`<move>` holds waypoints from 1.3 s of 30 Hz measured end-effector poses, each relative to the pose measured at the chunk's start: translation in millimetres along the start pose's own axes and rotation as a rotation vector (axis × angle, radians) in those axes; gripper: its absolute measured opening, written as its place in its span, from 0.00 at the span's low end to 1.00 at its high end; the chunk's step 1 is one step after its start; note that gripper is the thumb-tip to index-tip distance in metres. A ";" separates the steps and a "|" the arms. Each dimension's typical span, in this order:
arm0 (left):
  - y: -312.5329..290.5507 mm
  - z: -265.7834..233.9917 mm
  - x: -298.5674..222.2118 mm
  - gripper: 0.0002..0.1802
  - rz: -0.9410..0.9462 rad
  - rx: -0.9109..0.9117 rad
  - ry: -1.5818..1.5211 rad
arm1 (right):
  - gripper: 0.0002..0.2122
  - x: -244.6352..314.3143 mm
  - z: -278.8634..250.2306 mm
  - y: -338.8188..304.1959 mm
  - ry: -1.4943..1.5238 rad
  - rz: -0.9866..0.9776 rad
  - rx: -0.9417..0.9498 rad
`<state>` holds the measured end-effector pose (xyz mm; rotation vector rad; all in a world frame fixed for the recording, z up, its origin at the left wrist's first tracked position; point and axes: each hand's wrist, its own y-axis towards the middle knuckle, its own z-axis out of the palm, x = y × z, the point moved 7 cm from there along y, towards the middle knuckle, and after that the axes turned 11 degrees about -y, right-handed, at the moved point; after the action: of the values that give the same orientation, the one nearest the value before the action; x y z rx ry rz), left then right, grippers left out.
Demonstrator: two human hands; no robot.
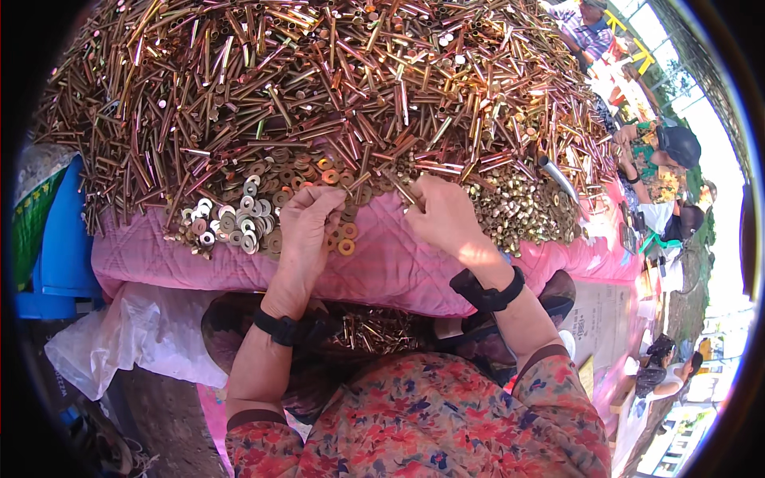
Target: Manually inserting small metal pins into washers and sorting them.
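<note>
My right hand (448, 217) is closed around a slim brass-coloured metal tube (401, 188), which slants up and left from the fingers. Opposite it, my left hand (312, 227) is pinched, thumb against fingers; whatever sits between the fingertips is too small to make out. Flat washers (253, 209), silver and bronze, lie in a pile to the left of that hand, and a few orange-toned washers (347, 247) rest just right of it. Small nuts (522, 215) are heaped to the right of my right hand. Both hands hover over a pink quilted cloth (382, 259).
A large mound of metal tubes (319, 88) covers the far side. More tubes (378, 331) lie below, between my legs. A blue container (68, 231) and clear plastic sheet (143, 334) are at left. Several people sit along the right, one in a dark cap (679, 147).
</note>
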<state>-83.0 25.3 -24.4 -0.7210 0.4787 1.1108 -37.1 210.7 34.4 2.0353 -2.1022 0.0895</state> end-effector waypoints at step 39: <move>-15.5 18.8 17.8 0.08 -0.158 0.144 0.133 | 0.07 8.4 23.5 -22.2 -0.077 -0.224 -0.235</move>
<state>-61.9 46.2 -19.2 -0.6968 0.5978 0.8748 -17.8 197.1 10.8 2.1397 -1.8108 -0.2619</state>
